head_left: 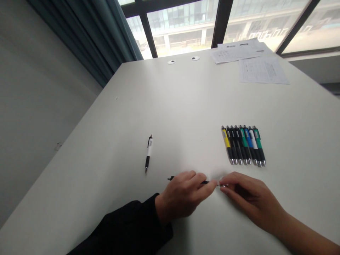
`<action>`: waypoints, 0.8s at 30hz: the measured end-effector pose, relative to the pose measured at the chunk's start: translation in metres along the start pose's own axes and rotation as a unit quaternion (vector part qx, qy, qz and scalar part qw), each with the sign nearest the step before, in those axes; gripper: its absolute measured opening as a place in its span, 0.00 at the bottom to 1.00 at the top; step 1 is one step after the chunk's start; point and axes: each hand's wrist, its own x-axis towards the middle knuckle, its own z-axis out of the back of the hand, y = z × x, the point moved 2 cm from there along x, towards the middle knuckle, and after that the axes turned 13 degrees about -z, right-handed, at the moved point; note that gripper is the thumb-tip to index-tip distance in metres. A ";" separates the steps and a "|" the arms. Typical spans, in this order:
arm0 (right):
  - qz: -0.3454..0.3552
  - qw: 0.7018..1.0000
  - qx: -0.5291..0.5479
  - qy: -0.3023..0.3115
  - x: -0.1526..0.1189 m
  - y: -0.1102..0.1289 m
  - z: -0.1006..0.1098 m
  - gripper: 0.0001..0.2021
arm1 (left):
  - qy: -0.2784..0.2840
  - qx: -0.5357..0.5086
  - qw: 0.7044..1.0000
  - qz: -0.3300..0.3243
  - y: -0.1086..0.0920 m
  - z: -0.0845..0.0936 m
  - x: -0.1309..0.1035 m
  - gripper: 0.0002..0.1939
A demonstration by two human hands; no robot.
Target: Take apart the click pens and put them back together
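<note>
My left hand, coming out of a black sleeve, is closed around a dark ballpoint pen. The pen lies level, close above the table, with its clicker end poking out to the left. Most of its barrel is hidden under my fingers. Thumb and forefinger of my right hand pinch the silver pen tip at the pen's right end. A thin piece shows between the two hands; whether the tip is fully off the barrel I cannot tell. Nearest on the left lies a white and black pen, pointing toward me.
Several pens in yellow, black, green, blue and white form a tight row beyond my right hand. Printed papers lie at the table's far right, by the window. Two oval openings sit near the far edge of the white table.
</note>
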 end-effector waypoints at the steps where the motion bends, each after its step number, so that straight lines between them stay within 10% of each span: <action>1: -0.003 1.000 0.000 0.000 0.000 0.001 0.000 0.04 | 0.002 0.001 1.000 0.002 0.000 0.000 0.000 0.16; 24: 0.042 0.997 -0.021 -0.057 -0.002 0.001 -0.006 0.13 | 0.009 -0.013 1.000 0.027 0.001 -0.007 -0.001 0.17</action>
